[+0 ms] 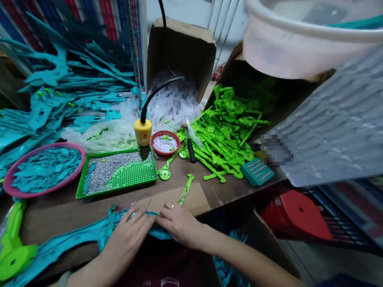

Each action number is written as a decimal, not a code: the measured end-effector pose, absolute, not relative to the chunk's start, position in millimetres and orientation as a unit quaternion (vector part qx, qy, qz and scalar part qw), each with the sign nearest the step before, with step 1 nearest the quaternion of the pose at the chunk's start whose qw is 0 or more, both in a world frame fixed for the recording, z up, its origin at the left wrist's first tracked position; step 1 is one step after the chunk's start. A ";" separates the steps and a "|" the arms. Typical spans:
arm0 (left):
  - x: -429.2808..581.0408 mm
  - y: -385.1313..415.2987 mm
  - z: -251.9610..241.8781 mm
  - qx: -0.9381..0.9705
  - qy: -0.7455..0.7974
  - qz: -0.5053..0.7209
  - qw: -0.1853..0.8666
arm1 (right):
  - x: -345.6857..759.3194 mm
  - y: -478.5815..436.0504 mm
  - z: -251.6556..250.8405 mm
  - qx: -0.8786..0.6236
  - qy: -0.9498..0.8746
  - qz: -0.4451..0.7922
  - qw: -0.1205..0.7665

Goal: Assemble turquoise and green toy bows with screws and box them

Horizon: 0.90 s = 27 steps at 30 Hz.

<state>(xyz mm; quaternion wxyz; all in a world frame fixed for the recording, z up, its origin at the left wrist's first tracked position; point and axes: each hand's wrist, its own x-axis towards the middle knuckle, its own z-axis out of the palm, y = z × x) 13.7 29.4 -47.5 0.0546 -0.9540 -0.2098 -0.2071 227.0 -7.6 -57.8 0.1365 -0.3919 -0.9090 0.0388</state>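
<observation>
A long turquoise plastic part (80, 235) lies along the front edge of the bench, with thin dark wires at its near end. My left hand (130, 233) is closed over that end. Beside it my right hand (179, 225), with a ring on one finger, grips the same part, and the two hands' fingertips meet. What lies under the fingers is hidden. A small green plastic arm (186, 189) rests on a flat cardboard piece (197, 197) just beyond my right hand. Above the bench hangs a yellow electric screwdriver (143, 137), over a green tray (116, 191) of small metal screws.
At left stand a pink basket (80, 157) of turquoise pieces and a turquoise heap (60, 107). Green parts (227, 127) spill from a box. A black-handled tool (190, 147), small red basket (153, 147) and teal box (257, 172) sit nearby. A white tub (269, 52) overhangs upper right.
</observation>
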 end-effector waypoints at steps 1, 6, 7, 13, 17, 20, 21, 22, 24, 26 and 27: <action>9.4 22.8 -51.8 -0.951 -0.208 -0.224 0.042 | 229.1 -7.4 -58.7 -0.396 -0.903 0.056 0.161; 12.3 13.7 -44.6 -0.953 -0.225 -0.203 0.007 | 235.3 -6.3 -51.5 -0.475 -0.828 0.219 0.202; 14.6 15.6 -44.4 -0.955 -0.225 -0.192 -0.001 | 236.4 -3.4 -50.7 -0.489 -0.813 0.245 0.200; 17.3 17.2 -46.9 -0.958 -0.234 -0.164 -0.020 | 231.9 7.6 -46.7 -0.513 -0.759 0.356 0.187; 16.2 17.0 -49.0 -0.960 -0.233 -0.157 -0.014 | 226.8 6.2 -39.2 -0.545 -0.730 0.377 0.168; 16.8 14.9 -53.7 -0.954 -0.244 -0.173 -0.001 | 251.8 26.0 -19.1 -0.525 -0.726 0.405 0.184; 17.6 13.9 -56.0 -0.950 -0.251 -0.184 0.003 | 267.8 41.1 -9.5 -0.531 -0.723 0.390 0.208; 18.7 12.8 -58.6 -0.945 -0.259 -0.199 0.007 | 286.6 60.7 0.8 -0.559 -0.714 0.347 0.238; 21.1 11.0 -64.3 -0.936 -0.272 -0.223 0.014 | 327.0 110.6 19.9 -0.674 -0.656 0.168 0.295; 23.0 9.1 -70.1 -0.929 -0.284 -0.235 0.017 | 361.5 166.7 31.2 -0.786 -0.566 0.009 0.249; 23.4 7.7 -72.8 -0.927 -0.292 -0.234 0.017 | 373.6 193.6 32.7 -0.814 -0.551 0.004 0.187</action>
